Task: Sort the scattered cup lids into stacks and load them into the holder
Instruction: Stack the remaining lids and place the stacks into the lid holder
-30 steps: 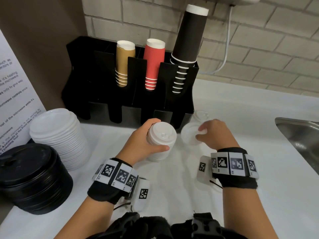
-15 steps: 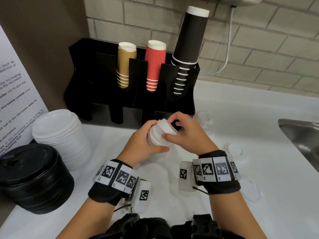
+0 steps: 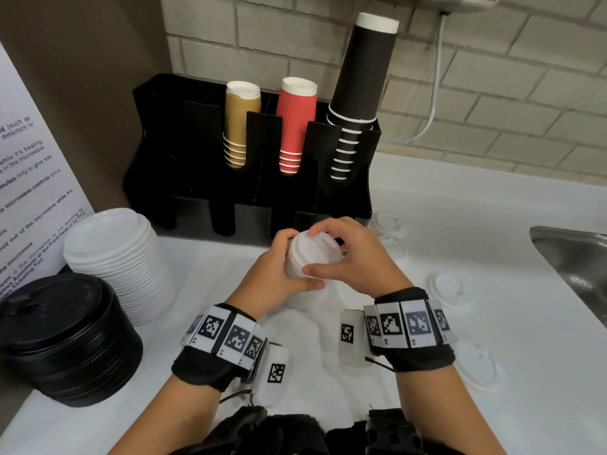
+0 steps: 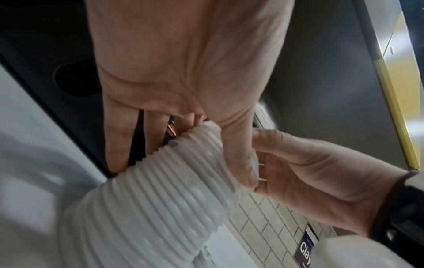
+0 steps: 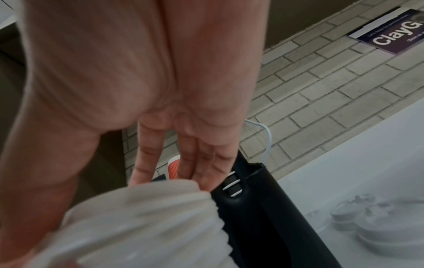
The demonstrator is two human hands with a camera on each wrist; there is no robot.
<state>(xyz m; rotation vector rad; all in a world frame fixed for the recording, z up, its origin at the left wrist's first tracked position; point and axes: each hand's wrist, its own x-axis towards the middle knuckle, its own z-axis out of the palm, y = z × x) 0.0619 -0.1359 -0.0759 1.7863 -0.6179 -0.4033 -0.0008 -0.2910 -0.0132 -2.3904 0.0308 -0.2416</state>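
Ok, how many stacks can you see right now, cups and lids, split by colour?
tan cup stack: 1
red cup stack: 1
black cup stack: 1
white lid stack: 2, the second held
black lid stack: 1
Total: 6

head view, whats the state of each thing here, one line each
small white lid stack: gripped in both hands, off the counter
left hand: curled round the stack
right hand: fingers over its top
holder: front slots look empty
large white lid stack: on counter
black lid stack: on counter
loose clear lids: scattered
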